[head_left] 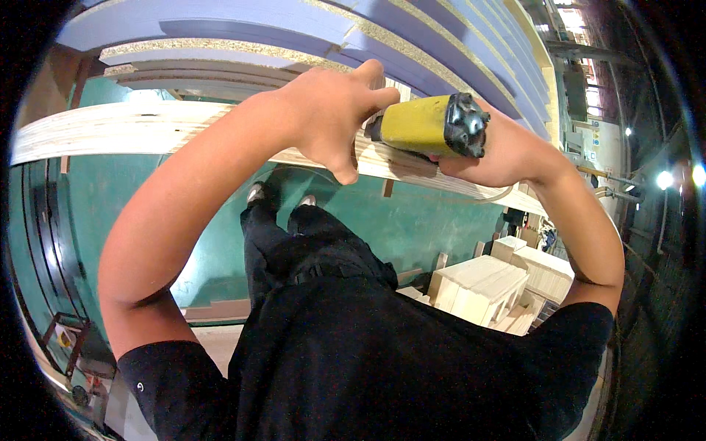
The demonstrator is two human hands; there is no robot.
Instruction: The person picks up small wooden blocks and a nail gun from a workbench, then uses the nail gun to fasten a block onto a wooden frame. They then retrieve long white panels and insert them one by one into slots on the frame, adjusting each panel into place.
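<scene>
My right hand [494,151] is wrapped round a yellow pneumatic nail gun [418,126] with a black end cap. The tool lies above a long pale wooden beam [147,131] that crosses in front of me. Its nose is hidden, so I cannot tell whether it touches the wood. My left hand [334,110] is over the same beam, just left of the tool, with thumb and fingers spread apart. Whether its fingertips touch the wood is hard to tell. Beyond the beam stand several blue-purple boards [243,33] with rough, speckled edges, set side by side.
Wooden boxes [478,287] of pale timber stand on the right, behind my right arm. Below the beam is a green floor [419,220], where my feet stand. A thin hose or cord [471,198] curves under the beam. A dark metal frame [66,338] sits at the lower left.
</scene>
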